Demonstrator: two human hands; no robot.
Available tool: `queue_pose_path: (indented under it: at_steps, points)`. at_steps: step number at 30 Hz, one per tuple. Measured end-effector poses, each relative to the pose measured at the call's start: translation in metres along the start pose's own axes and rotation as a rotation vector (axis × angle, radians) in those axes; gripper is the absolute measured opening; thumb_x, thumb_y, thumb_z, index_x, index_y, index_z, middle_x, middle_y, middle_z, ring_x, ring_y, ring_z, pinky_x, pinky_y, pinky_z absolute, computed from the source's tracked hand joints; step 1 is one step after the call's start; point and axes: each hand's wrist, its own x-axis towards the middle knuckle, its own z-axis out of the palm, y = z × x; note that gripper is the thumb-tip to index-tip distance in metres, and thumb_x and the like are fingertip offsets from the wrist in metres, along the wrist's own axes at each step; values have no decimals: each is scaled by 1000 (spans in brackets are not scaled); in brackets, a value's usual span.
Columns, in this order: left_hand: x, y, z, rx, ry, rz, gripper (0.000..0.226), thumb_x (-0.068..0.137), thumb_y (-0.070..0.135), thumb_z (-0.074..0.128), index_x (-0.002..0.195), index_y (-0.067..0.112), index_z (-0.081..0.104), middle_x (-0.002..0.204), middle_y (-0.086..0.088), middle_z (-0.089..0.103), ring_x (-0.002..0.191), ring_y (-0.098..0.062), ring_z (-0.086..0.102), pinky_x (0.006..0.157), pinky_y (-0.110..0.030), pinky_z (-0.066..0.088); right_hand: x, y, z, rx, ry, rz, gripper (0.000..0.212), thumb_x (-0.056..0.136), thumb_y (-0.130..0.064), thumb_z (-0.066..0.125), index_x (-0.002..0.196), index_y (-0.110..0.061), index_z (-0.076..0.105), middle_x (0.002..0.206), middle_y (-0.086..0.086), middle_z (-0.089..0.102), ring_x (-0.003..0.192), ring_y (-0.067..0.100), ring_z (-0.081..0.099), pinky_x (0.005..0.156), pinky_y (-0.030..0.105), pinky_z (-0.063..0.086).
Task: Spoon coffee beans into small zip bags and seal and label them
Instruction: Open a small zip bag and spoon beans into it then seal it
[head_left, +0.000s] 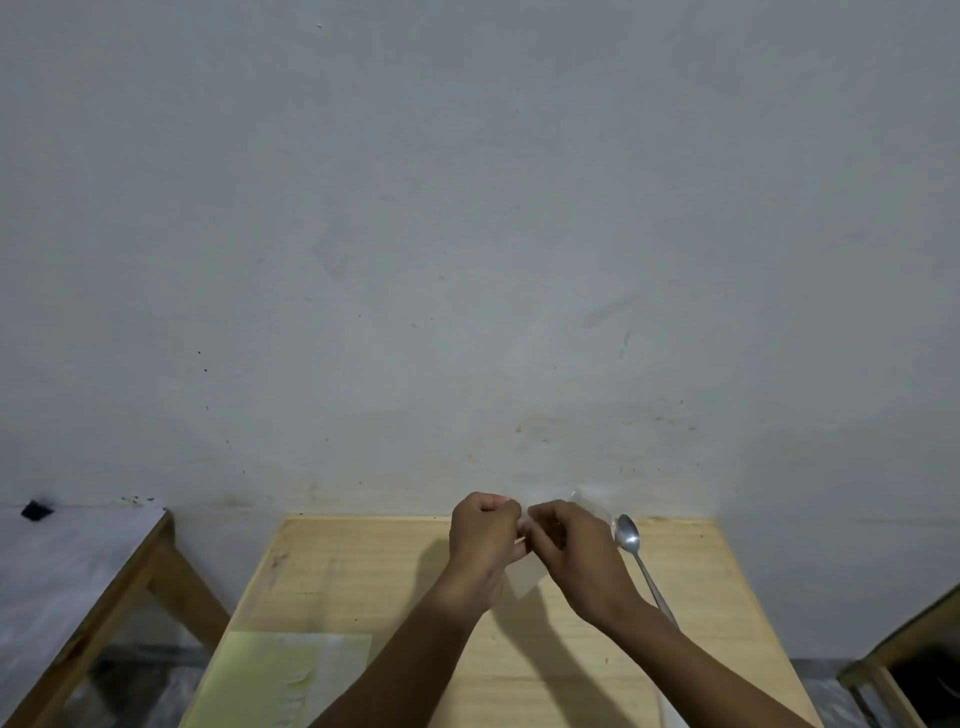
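A small clear zip bag (527, 577) hangs above the far middle of the wooden table (363, 577). My left hand (483, 535) and my right hand (576, 551) both pinch its top edge, fingers curled, close together. The bag's lower part shows pale between my wrists; I cannot tell if it holds beans. A metal spoon (636, 556) lies on the table just right of my right hand, bowl toward the wall. A bit of clear plastic (584, 499) shows behind my right hand.
A yellow-green sheet under clear plastic (275, 675) lies at the table's near left. A second table (78, 561) stands to the left, and a dark wooden frame (909, 660) at the right edge. The grey wall rises right behind the table.
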Motion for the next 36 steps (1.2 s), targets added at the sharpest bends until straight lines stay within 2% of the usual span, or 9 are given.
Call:
queue_pose_path:
  at_steps: [3,9,13,16,24,27,31,33,36]
  points:
    - [2,-5,-1,-6,2,-26,17,83,-7,50,90,6,59,82,-14,63,74,-28,67,62,-33,59,-1,3,-3,-32,-43,28,14,93,-29,64,80,-29,67,69,-22,68,70,-7,64,61,10,43]
    - [5,-18,-4,114,-7,-7,14,81,-10,53,86,-1,62,76,-19,65,65,-24,67,61,-30,60,2,20,1,-161,-22,129,30,89,-11,59,63,-24,60,61,-9,63,56,2,56,54,15,40]
    - [4,-26,-9,260,46,1,15,82,-5,57,92,5,61,92,-21,68,67,-23,69,67,-33,62,8,26,-5,-178,67,218,19,88,-8,53,70,-6,57,61,2,58,55,13,53,61,42,58]
    - [-4,-30,-14,354,-4,10,24,79,0,61,99,12,57,89,-15,68,70,-23,69,71,-39,60,14,33,-12,-142,99,236,15,86,-10,51,75,-1,56,68,14,63,58,21,56,60,52,57]
    - [-5,-23,-20,631,-45,218,58,85,17,59,138,25,36,132,4,40,113,-19,50,90,-33,51,11,17,-14,33,96,175,18,95,-12,55,79,-8,60,79,11,67,71,28,68,54,37,61]
    - [-8,-21,-25,670,-116,195,60,87,21,56,144,24,38,143,3,43,125,-17,48,100,-34,47,14,16,-18,64,90,174,17,94,-11,56,79,-7,62,81,10,67,66,27,70,55,38,61]
    - [-13,-25,-32,733,-165,257,47,87,9,49,132,22,57,135,7,51,122,-16,55,93,-23,46,21,19,-36,80,206,184,15,95,-14,55,81,-12,62,84,6,69,57,24,70,54,44,60]
    - [-12,-33,-39,827,-154,334,46,90,8,50,133,22,56,146,8,39,140,-11,35,103,-15,29,26,16,-51,161,259,212,14,96,-13,53,85,-9,59,87,12,67,54,30,70,56,46,60]
    - [-11,-43,-41,867,-119,508,70,92,15,57,152,23,22,163,6,8,149,-7,4,114,-17,9,28,6,-62,153,226,157,12,97,-11,52,89,-7,60,90,13,65,53,30,70,56,46,61]
